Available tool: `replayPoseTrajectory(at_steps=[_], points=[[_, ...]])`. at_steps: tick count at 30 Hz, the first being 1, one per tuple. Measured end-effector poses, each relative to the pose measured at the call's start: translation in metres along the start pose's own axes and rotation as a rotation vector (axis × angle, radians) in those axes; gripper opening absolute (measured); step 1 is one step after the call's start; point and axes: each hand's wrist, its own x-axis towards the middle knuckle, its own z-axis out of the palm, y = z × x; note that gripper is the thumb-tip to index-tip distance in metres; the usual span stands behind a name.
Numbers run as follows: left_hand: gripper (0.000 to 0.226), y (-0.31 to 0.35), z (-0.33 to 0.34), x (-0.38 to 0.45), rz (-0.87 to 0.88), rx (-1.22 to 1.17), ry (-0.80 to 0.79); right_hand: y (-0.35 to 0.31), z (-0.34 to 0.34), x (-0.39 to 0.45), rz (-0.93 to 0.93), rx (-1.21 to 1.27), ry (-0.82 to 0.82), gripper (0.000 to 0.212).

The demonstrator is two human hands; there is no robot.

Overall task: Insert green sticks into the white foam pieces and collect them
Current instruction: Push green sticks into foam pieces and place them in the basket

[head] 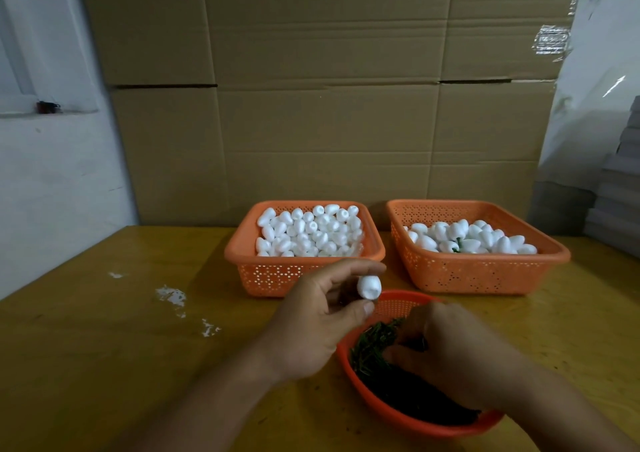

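My left hand [322,316] pinches a white foam piece [369,287] between thumb and fingers, just above the far rim of a round orange bowl [415,417]. The bowl holds a heap of green sticks [374,344]. My right hand [446,351] reaches down into that heap with curled fingers; whether it holds a stick is hidden. An orange basket [263,278] behind is full of plain white foam pieces [308,231]. A second orange basket [478,275] to the right holds foam pieces [467,238] with green stems showing among them.
The yellow wooden table [121,347] has white foam crumbs [171,295] on its left part. Stacked cardboard boxes [329,105] stand as a wall behind the baskets. Grey stacked items [620,209] sit at the right edge.
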Motion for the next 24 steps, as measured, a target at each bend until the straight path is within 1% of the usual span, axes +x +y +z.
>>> replayPoseTrajectory(at_steps=[3, 5, 9, 11, 14, 19, 24], points=[[0.034, 0.0006, 0.0018, -0.0038, 0.019, 0.027, 0.009, -0.0057, -0.0001, -0.0043, -0.028, -0.08, -0.083, 0.045], [0.03, 0.0012, 0.0038, -0.0047, 0.018, 0.042, 0.026, -0.0092, 0.0001, -0.0054, -0.032, -0.116, -0.111, 0.05], [0.022, 0.0031, 0.0063, -0.0047, 0.032, 0.049, 0.062, -0.0106, 0.0028, -0.0048, -0.043, -0.161, -0.102, 0.038], [0.024, 0.0028, 0.0065, -0.0046, 0.042, 0.052, 0.074, -0.0098, 0.0044, -0.0037, -0.054, -0.167, -0.096, 0.032], [0.025, 0.0017, 0.0082, -0.0054, 0.024, -0.025, 0.06, -0.0075, 0.0067, -0.0018, -0.062, -0.158, -0.067, 0.027], [0.029, 0.0024, 0.0102, -0.0055, 0.028, -0.065, 0.076, -0.0052, 0.0085, -0.0006, -0.061, -0.14, -0.025, 0.023], [0.013, 0.0063, 0.0098, -0.0066, 0.04, -0.082, 0.081, -0.0049, 0.0079, -0.0003, -0.037, -0.118, 0.016, 0.027]])
